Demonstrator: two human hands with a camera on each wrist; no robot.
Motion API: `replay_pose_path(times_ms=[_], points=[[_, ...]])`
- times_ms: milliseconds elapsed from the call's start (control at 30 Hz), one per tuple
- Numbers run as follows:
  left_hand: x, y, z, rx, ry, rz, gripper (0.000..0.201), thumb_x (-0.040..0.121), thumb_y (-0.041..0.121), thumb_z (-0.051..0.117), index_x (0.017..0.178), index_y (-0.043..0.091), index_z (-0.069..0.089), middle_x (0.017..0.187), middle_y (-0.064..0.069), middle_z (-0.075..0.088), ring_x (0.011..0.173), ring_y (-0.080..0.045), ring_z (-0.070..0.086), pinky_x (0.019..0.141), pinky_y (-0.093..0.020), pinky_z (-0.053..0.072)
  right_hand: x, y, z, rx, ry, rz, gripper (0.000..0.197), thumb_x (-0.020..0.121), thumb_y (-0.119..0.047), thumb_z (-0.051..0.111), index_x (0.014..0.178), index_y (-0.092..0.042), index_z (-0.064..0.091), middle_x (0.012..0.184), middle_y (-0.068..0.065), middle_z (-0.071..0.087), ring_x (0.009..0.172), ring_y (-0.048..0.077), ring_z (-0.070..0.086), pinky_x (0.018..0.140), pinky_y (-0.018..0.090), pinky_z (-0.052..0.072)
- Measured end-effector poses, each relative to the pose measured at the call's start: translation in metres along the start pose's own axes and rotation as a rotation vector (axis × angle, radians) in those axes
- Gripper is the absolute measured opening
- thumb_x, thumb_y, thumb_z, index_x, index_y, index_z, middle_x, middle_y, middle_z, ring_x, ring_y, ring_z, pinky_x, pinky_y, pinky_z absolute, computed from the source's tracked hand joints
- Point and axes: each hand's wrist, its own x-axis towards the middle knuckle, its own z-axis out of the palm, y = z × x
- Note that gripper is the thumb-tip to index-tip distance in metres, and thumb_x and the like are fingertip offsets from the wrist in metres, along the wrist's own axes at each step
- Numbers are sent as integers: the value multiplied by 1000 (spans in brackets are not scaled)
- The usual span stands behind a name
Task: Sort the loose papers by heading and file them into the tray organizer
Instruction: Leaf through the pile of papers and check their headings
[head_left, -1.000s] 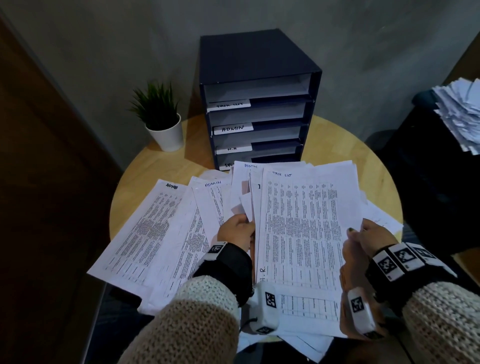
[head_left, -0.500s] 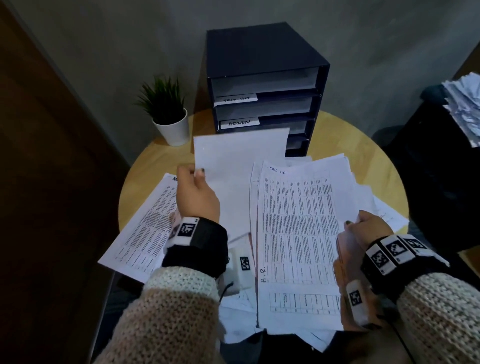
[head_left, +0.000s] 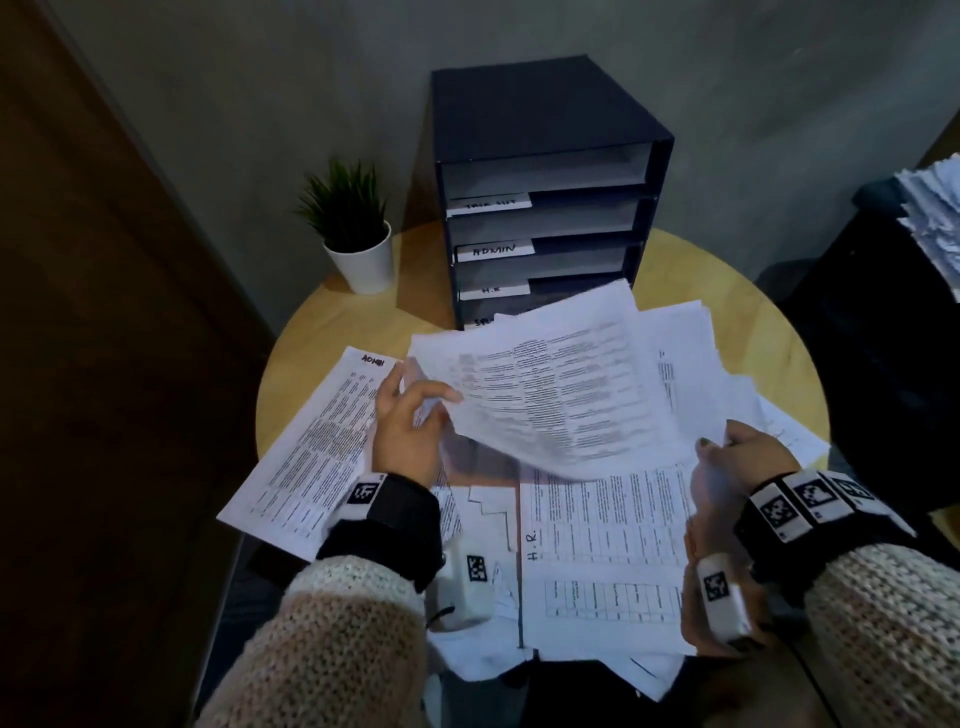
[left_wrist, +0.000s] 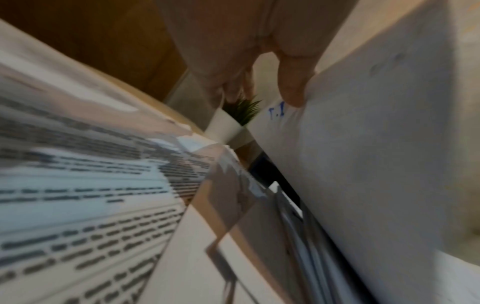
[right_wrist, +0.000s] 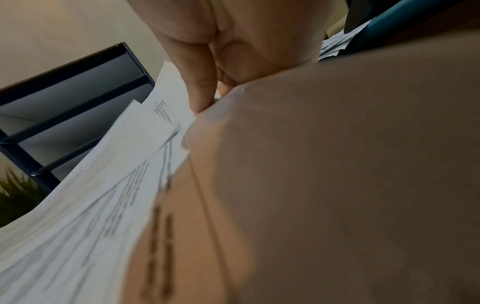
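Note:
The dark blue tray organizer (head_left: 545, 119) stands at the table's back with white tabs on its shelves, one reading ADMIN. Loose printed papers cover the table in front of it. My right hand (head_left: 727, 449) pinches the right corner of a raised bundle of sheets (head_left: 561, 395), thumb and finger (right_wrist: 200, 102) squeezing its edge. My left hand (head_left: 415, 415) is at the bundle's left edge; its thumb (left_wrist: 293, 92) touches the paper and its other fingers are spread apart from it. Below lie a sheet marked H.R. (head_left: 597, 535) and, at left, one headed ADMIN (head_left: 311, 447).
A small potted plant (head_left: 358, 228) stands left of the organizer on the round wooden table (head_left: 727, 280). A separate heap of papers (head_left: 935, 223) sits on dark furniture at the right. A brown panel and a grey wall close off the left and back.
My left hand picked a sheet from the left pile, raised it upright, then swung it right onto the sheets in my right hand. Those sheets now lie tilted and lifted.

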Motion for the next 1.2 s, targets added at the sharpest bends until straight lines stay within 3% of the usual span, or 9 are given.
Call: replay_pose_path(times_ms=[100, 200, 333, 433, 533, 667, 800, 1067, 1200], points=[[8, -16, -7, -192, 44, -246, 36, 93, -5, 48, 97, 28, 62, 118, -1, 61, 113, -20, 52, 90, -31, 45, -2, 0, 0, 9, -26, 6, 27, 92, -18, 52, 70, -4, 44, 68, 16, 47, 64, 24, 46, 68, 29, 32], [6, -15, -11, -236, 40, -565, 18, 101, 21, 42, 113, 14, 53, 94, -10, 64, 95, -33, 60, 77, -44, 50, 3, 3, 3, 61, -31, 20, 23, 90, -18, 54, 89, 6, 54, 76, 22, 54, 75, 26, 52, 74, 32, 40], [0, -11, -21, -421, -60, -854, 45, 99, 48, 35, 97, 9, 57, 92, -15, 63, 83, -34, 62, 70, -49, 52, 9, 5, 5, 67, -16, 21, 32, 92, -13, 52, 63, -10, 38, 63, 11, 40, 73, 24, 44, 72, 31, 32], [-3, -16, -27, -232, -224, -824, 31, 93, 20, 59, 122, 12, 49, 101, -11, 63, 87, -35, 68, 79, -46, 56, 10, 4, 4, 108, -43, 41, 34, 92, -12, 53, 63, -15, 36, 66, 10, 41, 68, 23, 44, 75, 32, 34], [-1, -22, -23, -158, -140, -773, 47, 87, -11, 57, 122, 18, 43, 103, -18, 60, 81, -34, 68, 77, -44, 57, 14, 7, 5, 76, -33, 42, 37, 92, -16, 53, 62, -10, 32, 62, 13, 35, 74, 25, 44, 73, 33, 32], [10, -35, -29, -9, 202, -548, 30, 85, 0, 63, 110, 15, 54, 109, -13, 63, 87, -31, 66, 83, -41, 56, 16, 9, 5, 55, -4, 43, 36, 92, -18, 53, 62, -12, 34, 60, 11, 38, 71, 24, 45, 74, 33, 34], [23, -35, -49, 164, 536, -393, 24, 95, 10, 45, 117, 12, 54, 112, -13, 59, 104, -32, 56, 91, -40, 44, 17, 14, -4, -26, 9, 19, 34, 93, -18, 49, 63, -13, 34, 66, 12, 43, 76, 26, 47, 72, 30, 32], [27, -42, -75, 250, 678, -408, 37, 95, 0, 33, 126, 9, 52, 138, -18, 41, 119, -35, 45, 98, -40, 37, 33, 35, -28, 10, -9, 32, 38, 94, -21, 54, 64, -6, 34, 63, 17, 40, 71, 31, 50, 69, 35, 31], [32, -48, -76, 163, 723, -392, 36, 92, 2, 35, 116, 15, 57, 128, -18, 52, 112, -37, 52, 95, -43, 43, 44, 46, -28, 35, -45, -4, 31, 91, -23, 57, 71, -9, 38, 67, 18, 39, 70, 31, 48, 67, 38, 33]])
